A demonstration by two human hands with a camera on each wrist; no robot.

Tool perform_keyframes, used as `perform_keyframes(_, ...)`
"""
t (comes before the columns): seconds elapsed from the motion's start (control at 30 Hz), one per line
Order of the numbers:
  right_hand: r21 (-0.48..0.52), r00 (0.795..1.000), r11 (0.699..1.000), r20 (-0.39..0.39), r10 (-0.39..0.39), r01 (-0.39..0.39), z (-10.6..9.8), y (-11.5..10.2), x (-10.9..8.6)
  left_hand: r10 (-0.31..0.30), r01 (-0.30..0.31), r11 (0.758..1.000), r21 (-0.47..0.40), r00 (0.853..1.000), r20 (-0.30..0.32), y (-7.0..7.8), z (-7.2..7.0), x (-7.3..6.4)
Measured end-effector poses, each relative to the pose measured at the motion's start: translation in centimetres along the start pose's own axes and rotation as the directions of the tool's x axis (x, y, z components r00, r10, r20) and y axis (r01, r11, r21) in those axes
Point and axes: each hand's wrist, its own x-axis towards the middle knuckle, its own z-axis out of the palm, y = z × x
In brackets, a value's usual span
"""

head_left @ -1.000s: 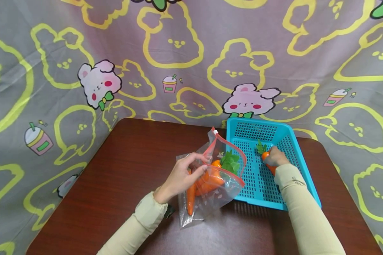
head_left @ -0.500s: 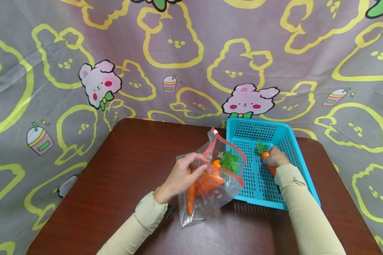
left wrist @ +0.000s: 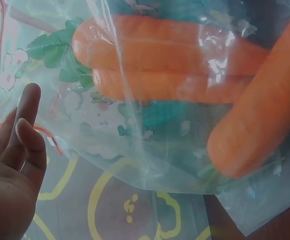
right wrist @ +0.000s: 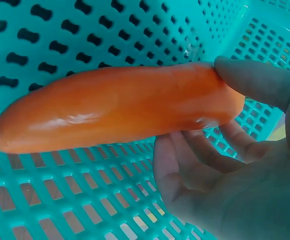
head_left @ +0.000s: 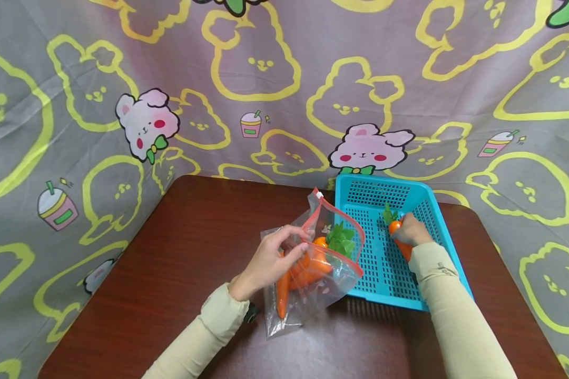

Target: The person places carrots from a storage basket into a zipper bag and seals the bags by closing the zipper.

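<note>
My left hand (head_left: 267, 266) holds the mouth of a clear zip bag (head_left: 334, 292) at its red-edged opening, thumb and fingers at the rim. Several orange carrots (head_left: 282, 297) lie in the bag, green leaves (head_left: 341, 239) towards the mouth. The left wrist view shows carrots (left wrist: 175, 45) through the plastic, with the left hand (left wrist: 15, 165) beside them. Inside the turquoise basket (head_left: 384, 298) my right hand (head_left: 414, 230) grips another carrot (head_left: 403, 247) near its leafy end. In the right wrist view, the thumb lies over this carrot (right wrist: 115, 110), fingers beneath.
A dark brown table (head_left: 204, 226) bears the bag and the basket, which stands to the right of the bag. The basket has raised, perforated walls. Patterned cloth (head_left: 275, 63) hangs behind and at both sides of the table.
My right hand and its carrot have shifted very slightly, the leafy end rising a little in the head view. The left hand and the bag have stayed in place.
</note>
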Motion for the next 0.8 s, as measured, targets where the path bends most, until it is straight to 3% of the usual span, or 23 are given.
perform_keyframes(0.43,0.05,0.998,0.998,-0.053,-0.036,0.038,-0.79,-0.36,-0.06,-0.012,0.012,1.0,0.002,1.0,-0.021,0.3,0.01,0.21)
perform_keyframes(0.8,0.081,0.998,0.996,-0.066,-0.019,0.024,-1.04,-0.35,-0.22,0.024,-0.025,0.999,-0.022,1.0,-0.013,0.21,-0.17,0.37)
